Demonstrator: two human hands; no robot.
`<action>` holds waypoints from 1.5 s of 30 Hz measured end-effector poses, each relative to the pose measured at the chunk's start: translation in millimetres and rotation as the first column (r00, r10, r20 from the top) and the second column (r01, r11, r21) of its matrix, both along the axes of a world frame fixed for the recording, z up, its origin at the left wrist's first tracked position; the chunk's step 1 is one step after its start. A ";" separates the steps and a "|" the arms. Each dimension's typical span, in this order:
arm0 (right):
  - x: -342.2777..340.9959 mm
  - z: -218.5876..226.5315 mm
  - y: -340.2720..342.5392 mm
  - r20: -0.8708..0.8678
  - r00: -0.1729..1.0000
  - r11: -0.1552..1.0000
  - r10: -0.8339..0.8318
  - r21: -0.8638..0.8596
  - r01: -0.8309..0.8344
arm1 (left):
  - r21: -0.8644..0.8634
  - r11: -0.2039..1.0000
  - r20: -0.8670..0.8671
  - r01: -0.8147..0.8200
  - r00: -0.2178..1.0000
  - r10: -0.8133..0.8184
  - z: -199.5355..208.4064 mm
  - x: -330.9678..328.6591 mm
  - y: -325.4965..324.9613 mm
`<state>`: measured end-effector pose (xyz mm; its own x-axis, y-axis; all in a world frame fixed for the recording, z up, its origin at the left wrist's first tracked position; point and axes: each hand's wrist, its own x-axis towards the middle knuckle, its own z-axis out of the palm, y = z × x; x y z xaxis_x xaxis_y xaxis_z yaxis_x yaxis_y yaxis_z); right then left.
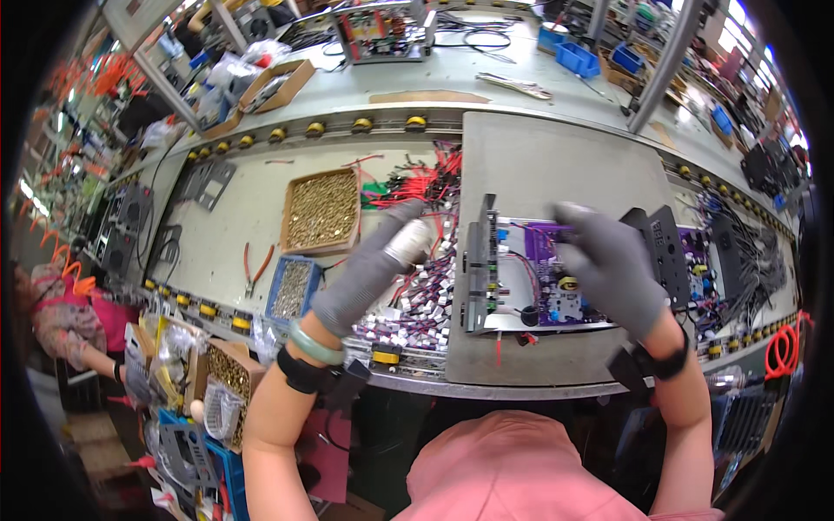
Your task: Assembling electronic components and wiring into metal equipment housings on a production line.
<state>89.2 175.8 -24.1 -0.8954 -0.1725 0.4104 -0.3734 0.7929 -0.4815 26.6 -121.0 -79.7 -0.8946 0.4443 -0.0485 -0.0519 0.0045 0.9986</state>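
Note:
My left hand (369, 273), in a grey glove with white tape on a digit, is over the heap of white connectors (426, 300) and near the red cables (430, 182). Slightly blurred, its fingers look stretched and apart, with nothing visible in them. My right hand (608, 269), also gloved, hovers over a purple circuit board (540, 252). Its thumb and fingers are apart, and I see nothing held. The board lies beside an upright dark metal panel (479, 269) on a grey work board (556, 165). My right hand covers part of the circuit board.
Left of my left hand are a carton of brass-coloured small parts (321, 208), a blue bin of small metal parts (293, 288) and red-handled pliers (257, 267). Yellow rollers (387, 354) line the bench. A co-worker's gloved hand (139, 382) is at far left.

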 end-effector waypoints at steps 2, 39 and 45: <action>30.1 13.6 23.8 0.063 0.978 0.975 -0.201 -0.089 0.206 | -0.280 0.936 -0.149 -0.211 0.973 0.175 -20.5 -22.2 -41.3; 49.3 -25.1 63.4 -0.196 0.961 0.981 -0.195 -0.027 0.193 | -0.998 -0.058 -0.036 -0.037 0.999 -0.022 -147.3 -13.6 -52.1; 49.6 -27.0 63.8 -0.215 0.962 0.985 -0.170 -0.032 0.167 | -0.809 0.584 0.074 -0.073 0.972 0.225 -139.0 -24.2 -90.0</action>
<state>138.9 239.6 -51.1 -0.8010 -0.0203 0.5984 -0.3315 0.8474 -0.4149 2.4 -211.0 -218.7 -0.8909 0.0206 -0.4537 -0.2753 0.7700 0.5755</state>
